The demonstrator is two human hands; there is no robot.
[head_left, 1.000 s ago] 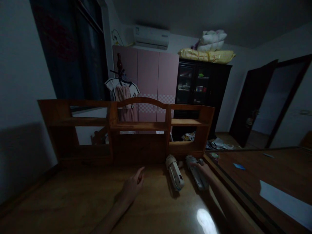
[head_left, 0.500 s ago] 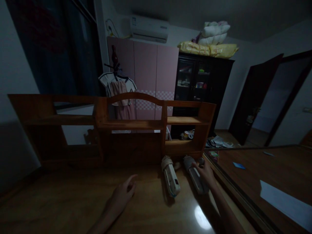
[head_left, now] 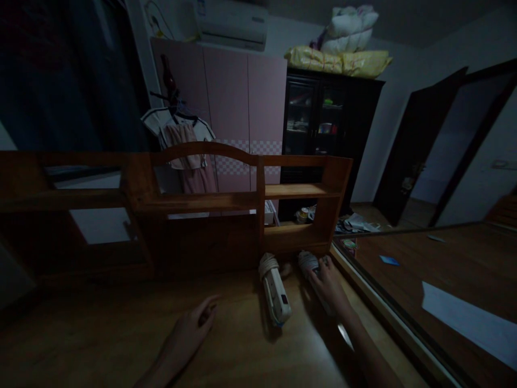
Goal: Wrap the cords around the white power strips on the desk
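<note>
Two long power strips with their cords wound round the far end lie side by side on the wooden desk (head_left: 242, 350). The cream power strip (head_left: 277, 293) lies at the centre right, touched by neither hand. Over the grey power strip (head_left: 308, 262) to its right is my right hand (head_left: 330, 283), its fingers closed round the far, cord-wrapped end. The hand and forearm cover much of that strip, and a small thing near the fingertips is too dark to make out. My left hand (head_left: 191, 328) is empty, low over the desk at the left, fingers loosely curled and apart.
A wooden shelf unit (head_left: 205, 202) stands along the back of the desk. To the right, past a raised edge, a lower brown surface holds a white sheet (head_left: 468, 318) and a blue packet (head_left: 389, 261). Behind are pink wardrobes (head_left: 226, 97) and a dark cabinet (head_left: 333, 118).
The view has turned slightly, so most things sit further left and higher. My right hand has closed in on the grey strip's cord end. My left hand stays empty.
</note>
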